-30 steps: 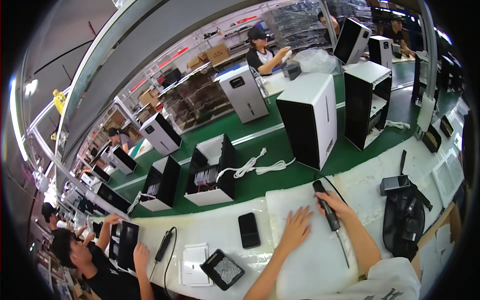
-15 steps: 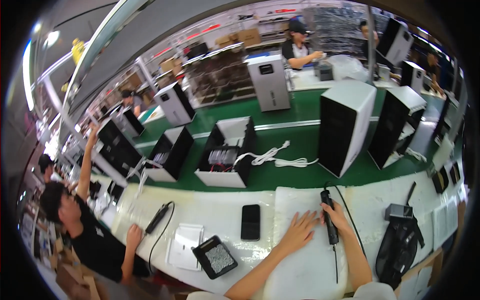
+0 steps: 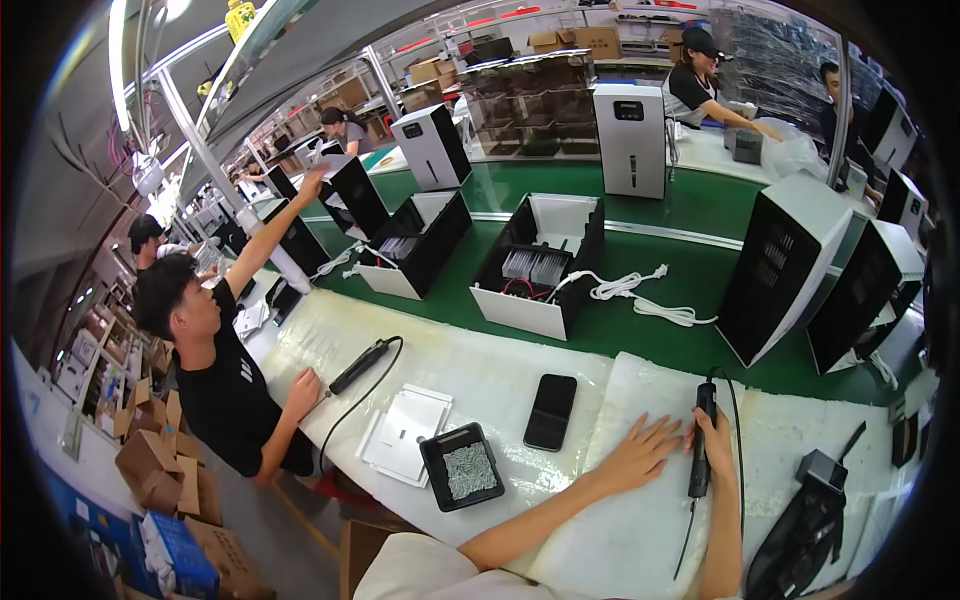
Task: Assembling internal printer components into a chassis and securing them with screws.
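My left hand point(image 3: 640, 455) lies flat on the white padded bench, fingers spread, holding nothing. Just to its right, my right hand point(image 3: 718, 445) is wrapped round a black corded electric screwdriver point(image 3: 699, 478). The long thin bit points down toward me, and the cord loops away at the far end. A black phone point(image 3: 550, 411) lies to the left of my left hand. Farther left is a square black tray point(image 3: 433, 468) filled with small silvery screws point(image 3: 470, 471). Flat white panels point(image 3: 403, 436) are stacked beside the tray.
A green conveyor point(image 3: 650, 345) carries open white-and-black cases point(image 3: 518, 312) with white cables point(image 3: 640, 295), and upright units point(image 3: 775, 270). At left, a co-worker point(image 3: 215, 370) touches a unit, near another screwdriver point(image 3: 358, 367). A black bag point(image 3: 795, 545) lies at right.
The view has turned left, so the bench and cases appear farther right. The co-worker's raised arm reaches farther along the conveyor. My hands keep nearly the same pose.
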{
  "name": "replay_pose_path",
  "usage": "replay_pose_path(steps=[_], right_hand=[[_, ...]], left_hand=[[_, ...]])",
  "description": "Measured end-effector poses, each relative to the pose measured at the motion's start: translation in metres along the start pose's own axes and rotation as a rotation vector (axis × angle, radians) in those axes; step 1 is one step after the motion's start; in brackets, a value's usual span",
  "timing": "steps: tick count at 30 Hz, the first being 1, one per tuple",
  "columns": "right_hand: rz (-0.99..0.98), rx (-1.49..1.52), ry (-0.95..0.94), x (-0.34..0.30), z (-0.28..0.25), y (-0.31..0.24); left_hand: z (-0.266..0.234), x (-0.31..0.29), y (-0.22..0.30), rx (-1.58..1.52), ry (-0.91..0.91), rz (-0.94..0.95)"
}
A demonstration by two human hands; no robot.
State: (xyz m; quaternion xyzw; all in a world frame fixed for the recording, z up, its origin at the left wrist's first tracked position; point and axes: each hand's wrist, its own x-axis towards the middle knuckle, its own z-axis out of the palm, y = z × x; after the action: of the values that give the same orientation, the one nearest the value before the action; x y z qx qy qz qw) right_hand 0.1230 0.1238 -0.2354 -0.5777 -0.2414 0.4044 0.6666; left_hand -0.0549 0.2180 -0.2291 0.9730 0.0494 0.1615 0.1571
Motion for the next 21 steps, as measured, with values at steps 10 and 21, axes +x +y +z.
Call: replay_pose_path(steps=[10,21], right_hand=[[-0.004,-0.006,0.004,-0.002,0.009,-0.002],[0.001,-0.035,0.032,-0.002,0.022,-0.006]], left_hand=[[-0.001,-0.004,-0.006,-0.017,-0.010,0.001],[-0.005,-0.009,-0.014,-0.007,0.008,0.024]])
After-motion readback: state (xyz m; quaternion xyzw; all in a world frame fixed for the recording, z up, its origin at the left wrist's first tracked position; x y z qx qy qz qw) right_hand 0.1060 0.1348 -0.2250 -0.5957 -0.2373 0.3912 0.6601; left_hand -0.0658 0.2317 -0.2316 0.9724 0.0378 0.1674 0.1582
